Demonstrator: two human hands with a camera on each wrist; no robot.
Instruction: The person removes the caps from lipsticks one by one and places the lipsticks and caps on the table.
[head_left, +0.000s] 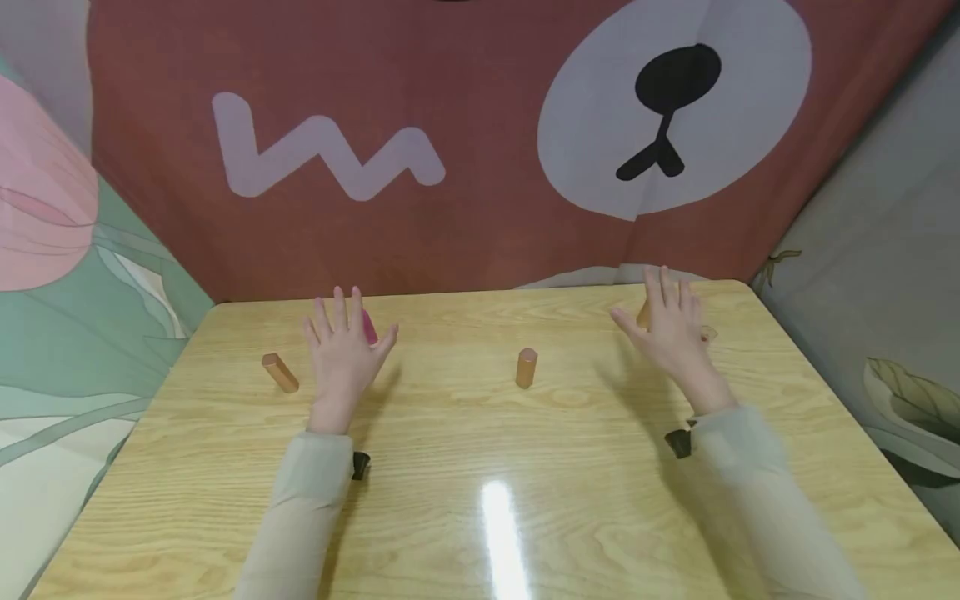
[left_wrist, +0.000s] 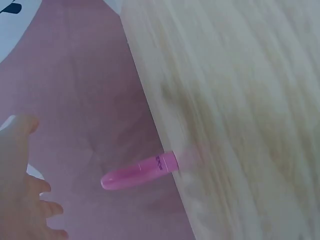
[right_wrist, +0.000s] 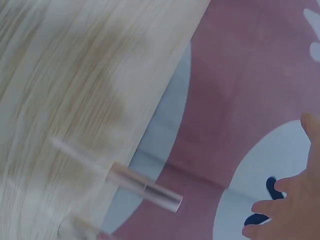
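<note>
Fingers spread, my left hand [head_left: 343,354] hovers over the back left of the table and holds nothing. Just behind its thumb side stands a pink tube [head_left: 369,327]; the left wrist view shows dark lettering on the pink tube [left_wrist: 142,171]. My right hand [head_left: 672,332] is likewise spread in the air at the back right. Partly hidden behind it is a copper-coloured tube [head_left: 643,315], upright and shiny in the right wrist view. A small clear item [right_wrist: 77,230] with a reddish part stands near that tube, cut off by the frame's lower edge.
One copper-brown tube [head_left: 527,367] stands between the hands. Another copper-brown tube [head_left: 280,372] stands left of the left hand. The wooden table [head_left: 450,433] ends at the back against a reddish-brown cloth [head_left: 480,242] with a cartoon face. Patterned cloths hang at both sides.
</note>
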